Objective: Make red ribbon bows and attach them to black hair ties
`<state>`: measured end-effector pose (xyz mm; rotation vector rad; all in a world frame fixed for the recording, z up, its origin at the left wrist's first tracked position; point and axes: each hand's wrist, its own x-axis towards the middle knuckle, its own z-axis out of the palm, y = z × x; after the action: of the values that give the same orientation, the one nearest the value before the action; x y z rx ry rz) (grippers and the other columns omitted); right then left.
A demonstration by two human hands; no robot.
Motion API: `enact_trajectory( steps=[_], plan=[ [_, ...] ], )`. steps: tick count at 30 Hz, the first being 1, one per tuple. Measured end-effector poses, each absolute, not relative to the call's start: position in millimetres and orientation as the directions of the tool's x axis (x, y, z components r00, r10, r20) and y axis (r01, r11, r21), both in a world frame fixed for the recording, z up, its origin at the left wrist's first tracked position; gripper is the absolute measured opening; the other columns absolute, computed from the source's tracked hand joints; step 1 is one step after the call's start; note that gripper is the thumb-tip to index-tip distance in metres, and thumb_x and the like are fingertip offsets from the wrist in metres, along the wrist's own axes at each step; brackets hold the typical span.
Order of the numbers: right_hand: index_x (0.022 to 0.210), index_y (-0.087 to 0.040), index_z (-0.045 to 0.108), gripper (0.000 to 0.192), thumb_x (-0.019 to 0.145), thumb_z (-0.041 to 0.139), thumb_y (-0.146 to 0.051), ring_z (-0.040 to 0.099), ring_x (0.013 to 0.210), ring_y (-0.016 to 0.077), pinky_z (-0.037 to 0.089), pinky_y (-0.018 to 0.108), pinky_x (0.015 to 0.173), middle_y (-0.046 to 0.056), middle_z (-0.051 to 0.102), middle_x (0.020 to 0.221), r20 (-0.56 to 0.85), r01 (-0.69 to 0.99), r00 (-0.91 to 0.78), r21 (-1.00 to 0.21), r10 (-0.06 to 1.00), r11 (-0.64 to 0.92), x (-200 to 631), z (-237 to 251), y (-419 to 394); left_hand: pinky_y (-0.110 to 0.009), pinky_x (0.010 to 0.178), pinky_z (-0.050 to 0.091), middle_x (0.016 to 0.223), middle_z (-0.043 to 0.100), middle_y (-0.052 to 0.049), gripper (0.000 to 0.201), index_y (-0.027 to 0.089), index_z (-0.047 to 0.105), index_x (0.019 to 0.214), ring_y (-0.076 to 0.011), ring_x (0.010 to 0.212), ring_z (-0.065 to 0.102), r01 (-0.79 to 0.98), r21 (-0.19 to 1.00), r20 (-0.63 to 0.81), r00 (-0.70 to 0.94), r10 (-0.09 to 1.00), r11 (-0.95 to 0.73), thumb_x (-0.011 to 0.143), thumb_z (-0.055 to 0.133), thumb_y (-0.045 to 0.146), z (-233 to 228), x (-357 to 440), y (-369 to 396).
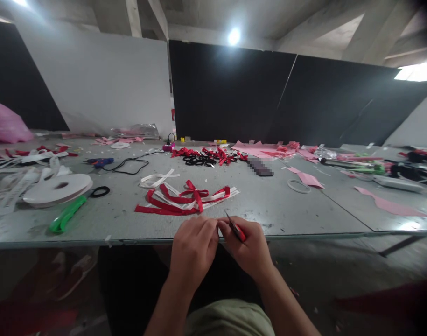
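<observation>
Both hands meet at the near edge of the grey table (269, 205). Left hand (193, 245) has its fingers pinched together against the right one, though what they pinch is too small to tell. Right hand (250, 249) is clamped on red-handled scissors (235, 227), the dark blades pointing up and away. Just beyond lies a heap of red and white ribbon strips (185, 198), apart from both hands. Left of it rest a green-handled cutter (66, 214), a black ring (100, 191) and a white ribbon spool (57, 188). Farther back lie black hair ties (199, 161) beside red bows (213, 153), with pink paper scraps (262, 149) to the right.
</observation>
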<state>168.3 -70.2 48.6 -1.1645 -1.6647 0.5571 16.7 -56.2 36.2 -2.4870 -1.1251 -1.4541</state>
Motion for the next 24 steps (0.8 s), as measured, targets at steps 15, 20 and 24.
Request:
enact_trajectory(
  steps=[15, 20, 24],
  plan=[
    [0.071, -0.014, 0.063, 0.027, 0.088, 0.053, -0.033, 0.034, 0.056, 0.0096, 0.03, 0.022, 0.052, -0.004, 0.04, 0.057, 0.3, 0.44, 0.008, -0.857, 0.954, 0.266, 166.0, 61.8, -71.0, -0.036, 0.076, 0.041, 0.086, 0.069, -0.005, 0.013, 0.015, 0.059, 0.1, -0.0195, 0.081, 0.058, 0.573, 0.084, 0.862, 0.369, 0.349, -0.815, 0.088, 0.058, 0.011, 30.1, 11.5, -49.4],
    [0.077, -0.014, 0.063, 0.026, 0.086, 0.056, -0.038, 0.034, 0.048, 0.0084, 0.031, 0.021, 0.046, -0.005, 0.041, 0.052, 0.141, 0.059, 0.006, -0.988, 0.99, 0.14, 156.4, 56.9, -65.6, -0.035, 0.076, 0.045, 0.086, 0.069, -0.008, 0.02, 0.014, 0.059, 0.103, -0.0196, 0.082, 0.061, 0.541, 0.089, 0.918, 0.281, 0.28, -0.836, 0.085, 0.06, 0.007, 23.8, 13.1, -43.2],
    [0.078, -0.015, 0.062, 0.021, 0.083, 0.063, -0.035, 0.028, 0.043, 0.0061, 0.026, 0.019, 0.04, -0.009, 0.034, 0.049, 0.052, -0.271, -0.016, -0.962, 0.999, 0.045, 145.3, 50.7, -64.5, -0.033, 0.075, 0.049, 0.085, 0.069, -0.007, 0.023, 0.016, 0.059, 0.105, -0.018, 0.08, 0.062, 0.529, 0.119, 0.961, 0.153, 0.232, -0.84, 0.084, 0.06, 0.006, 16.5, 16.8, -39.6]
  ],
)
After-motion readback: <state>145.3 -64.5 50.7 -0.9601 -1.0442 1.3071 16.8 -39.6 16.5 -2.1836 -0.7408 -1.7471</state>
